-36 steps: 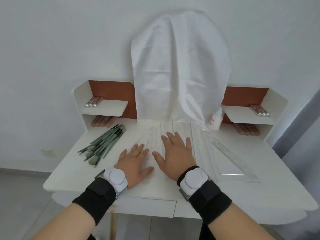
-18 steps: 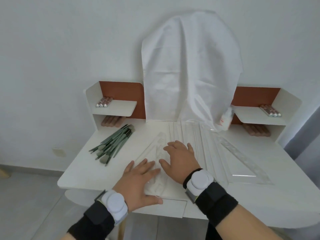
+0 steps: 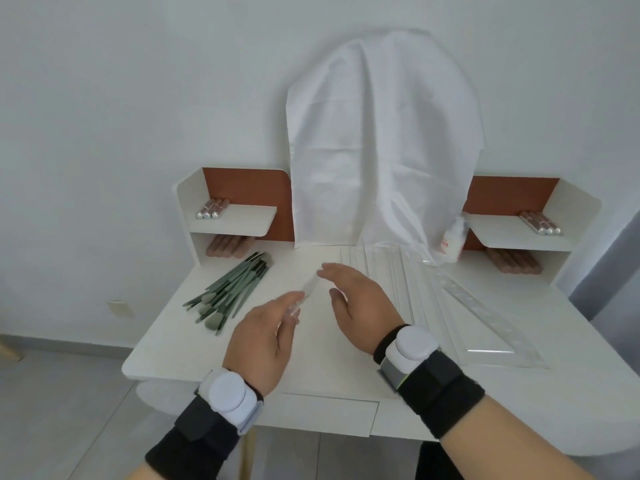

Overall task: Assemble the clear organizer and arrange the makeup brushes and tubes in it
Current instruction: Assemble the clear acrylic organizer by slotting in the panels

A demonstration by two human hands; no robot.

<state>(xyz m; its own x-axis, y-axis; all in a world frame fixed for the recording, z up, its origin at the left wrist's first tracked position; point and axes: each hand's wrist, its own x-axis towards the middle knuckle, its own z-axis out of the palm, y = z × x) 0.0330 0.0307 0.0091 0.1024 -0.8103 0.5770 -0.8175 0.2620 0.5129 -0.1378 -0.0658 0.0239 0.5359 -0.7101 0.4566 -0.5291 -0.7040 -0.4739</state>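
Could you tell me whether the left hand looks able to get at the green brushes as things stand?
Probably yes: the green brushes lie uncovered just left of the left hand, though it holds a clear panel.

Both hands rose off the table (image 3: 166, 344). The left hand (image 3: 263, 337) and right hand (image 3: 360, 306) turned palms inward and lifted a clear panel (image 3: 306, 292) between them, above the table's middle.

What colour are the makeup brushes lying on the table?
Green, the makeup brushes, handles and heads alike; head view.
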